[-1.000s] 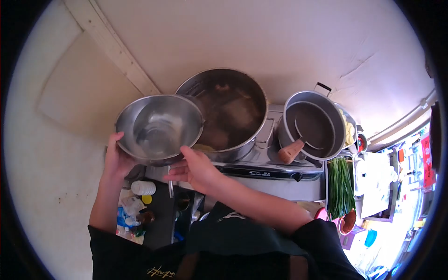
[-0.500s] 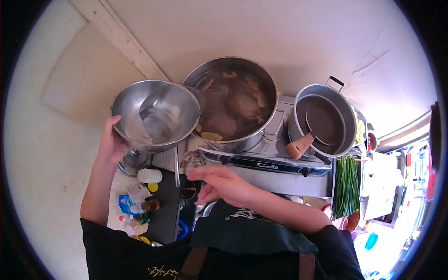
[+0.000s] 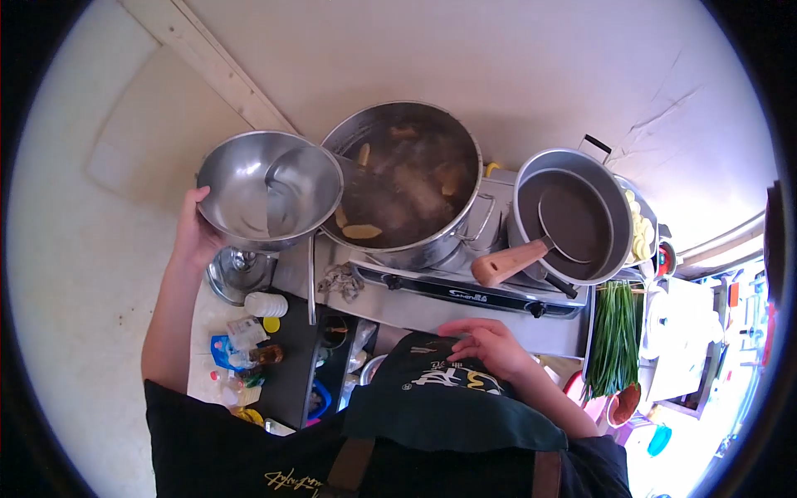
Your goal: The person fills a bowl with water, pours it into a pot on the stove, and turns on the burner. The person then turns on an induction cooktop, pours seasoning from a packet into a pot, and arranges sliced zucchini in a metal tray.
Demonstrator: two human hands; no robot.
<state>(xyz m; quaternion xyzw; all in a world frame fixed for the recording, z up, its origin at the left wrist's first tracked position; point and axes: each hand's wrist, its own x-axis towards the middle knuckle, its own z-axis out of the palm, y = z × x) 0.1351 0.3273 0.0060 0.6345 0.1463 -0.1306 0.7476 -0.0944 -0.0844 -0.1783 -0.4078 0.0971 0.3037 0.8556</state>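
Observation:
My left hand [image 3: 198, 232] grips the left rim of a shiny metal bowl [image 3: 241, 191], held tilted beside a large pot. That pot [image 3: 398, 253] stands on the stove and holds brown broth with pale slices and larger pieces in it. Close to my apron, my right hand [image 3: 490, 349] is raised with its fingers apart and holds nothing. To the right is a grey pot [image 3: 614, 207] with dark liquid; a wooden-handled ladle [image 3: 510, 261] leans in it, its handle over the near rim.
The gas stove [image 3: 473, 297] has its knobs at the front. Long green stalks [image 3: 614, 340] lie in a tray at the right, below a dish of pale slices [image 3: 641, 232]. Bottles [image 3: 267, 355] stand at the lower left, near a metal lid [image 3: 237, 278] and a crumpled cloth [image 3: 340, 282].
My right hand has left the bowl and moved right and down to my apron. The bowl, in my left hand, has risen slightly. The ladle handle has swung left.

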